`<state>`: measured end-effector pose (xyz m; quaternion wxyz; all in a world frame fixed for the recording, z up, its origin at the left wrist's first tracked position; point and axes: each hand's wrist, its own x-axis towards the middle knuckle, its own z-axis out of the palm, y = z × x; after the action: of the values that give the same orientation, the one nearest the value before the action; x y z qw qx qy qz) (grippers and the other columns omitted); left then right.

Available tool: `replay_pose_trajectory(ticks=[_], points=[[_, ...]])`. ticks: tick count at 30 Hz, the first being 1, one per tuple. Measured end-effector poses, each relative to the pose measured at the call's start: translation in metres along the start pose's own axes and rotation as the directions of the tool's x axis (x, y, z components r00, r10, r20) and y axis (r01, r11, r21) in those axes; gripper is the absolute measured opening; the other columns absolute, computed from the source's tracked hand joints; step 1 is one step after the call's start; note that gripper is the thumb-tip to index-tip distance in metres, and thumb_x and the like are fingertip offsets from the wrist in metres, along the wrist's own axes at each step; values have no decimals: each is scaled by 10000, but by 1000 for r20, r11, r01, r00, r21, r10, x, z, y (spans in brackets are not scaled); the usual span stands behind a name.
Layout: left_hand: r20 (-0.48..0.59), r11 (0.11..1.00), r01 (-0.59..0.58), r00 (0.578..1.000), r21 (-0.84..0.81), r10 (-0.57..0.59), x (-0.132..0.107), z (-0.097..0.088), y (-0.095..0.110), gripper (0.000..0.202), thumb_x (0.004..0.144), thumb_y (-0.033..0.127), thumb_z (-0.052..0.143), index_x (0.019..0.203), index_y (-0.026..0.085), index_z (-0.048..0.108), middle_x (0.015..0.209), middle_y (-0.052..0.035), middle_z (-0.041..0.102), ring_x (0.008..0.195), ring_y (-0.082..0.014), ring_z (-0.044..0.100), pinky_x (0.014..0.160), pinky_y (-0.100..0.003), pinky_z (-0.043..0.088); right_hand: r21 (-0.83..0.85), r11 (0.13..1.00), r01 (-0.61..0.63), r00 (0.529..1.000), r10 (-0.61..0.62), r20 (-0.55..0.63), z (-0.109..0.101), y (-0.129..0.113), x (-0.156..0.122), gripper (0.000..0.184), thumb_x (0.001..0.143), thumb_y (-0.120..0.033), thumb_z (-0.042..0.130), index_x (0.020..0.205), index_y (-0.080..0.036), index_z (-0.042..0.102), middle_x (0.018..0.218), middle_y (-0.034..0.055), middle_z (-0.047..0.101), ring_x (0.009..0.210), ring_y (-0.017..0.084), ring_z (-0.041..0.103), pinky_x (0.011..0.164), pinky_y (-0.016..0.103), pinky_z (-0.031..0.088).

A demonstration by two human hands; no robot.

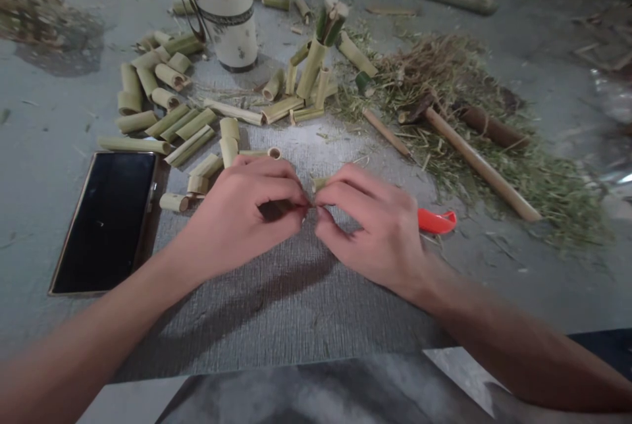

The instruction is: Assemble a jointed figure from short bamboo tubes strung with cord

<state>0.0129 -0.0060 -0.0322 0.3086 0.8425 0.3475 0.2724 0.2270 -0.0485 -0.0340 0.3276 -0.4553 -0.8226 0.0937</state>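
A grey, finely ribbed table (345, 325) fills the scene, the room dark beyond its far right edge. Two hands meet at near centre: left hand (261, 203) and right hand (370, 226) each pinch closed on one tiny piece (312, 205), too small to identify, between their fingertips. Over twenty bamboo sections (192, 124) lie left and far; one short bamboo section (319, 184) shows just beside the right fingers. Singles: smartphone (106, 220), left; banded cylinder (220, 6), far; hammer (481, 160), on shavings (557, 190), right; red handle (438, 221), beside the right hand.
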Motion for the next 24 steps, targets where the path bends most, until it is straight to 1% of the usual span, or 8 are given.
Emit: replay_pose_trajectory(ticks=[3,6,9,15,24], points=[[23,1000,22,999,-4,-22,0,-1,1,181,950,124,653,835,217,757,939,9,794,913,-188,711,975,-431,461,-21,999,24,999,-24,-26,0,-1,0,172,967,-65,578,901,-198,665,896,36,704,787,153,652,675,305,519],[41,999,40,998,-6,-40,0,-2,2,188,938,101,639,833,207,754,942,10,788,917,-180,702,1000,-426,451,-58,996,72,996,-75,-51,2,-1,1,181,955,-49,586,866,-185,667,864,32,690,767,151,638,655,301,509],[28,1000,27,999,-11,-27,1,-3,3,189,952,119,634,831,204,752,933,8,784,904,-175,701,1010,-425,445,-84,993,87,994,-92,-56,3,0,1,210,943,-29,576,825,-184,655,822,21,662,726,140,592,630,299,478],[47,999,47,998,-2,-47,1,-3,3,201,946,121,617,828,207,754,931,2,785,919,-185,711,975,-410,445,-10,998,68,997,-68,-27,4,3,0,214,956,-28,541,838,-194,606,817,9,629,722,129,556,640,287,462],[29,998,55,998,14,-55,1,-2,2,195,936,140,616,804,209,741,903,7,775,900,-183,708,962,-409,441,63,997,33,999,-34,12,3,4,-1,197,918,-21,540,843,-203,557,824,3,583,732,133,530,655,292,440]])
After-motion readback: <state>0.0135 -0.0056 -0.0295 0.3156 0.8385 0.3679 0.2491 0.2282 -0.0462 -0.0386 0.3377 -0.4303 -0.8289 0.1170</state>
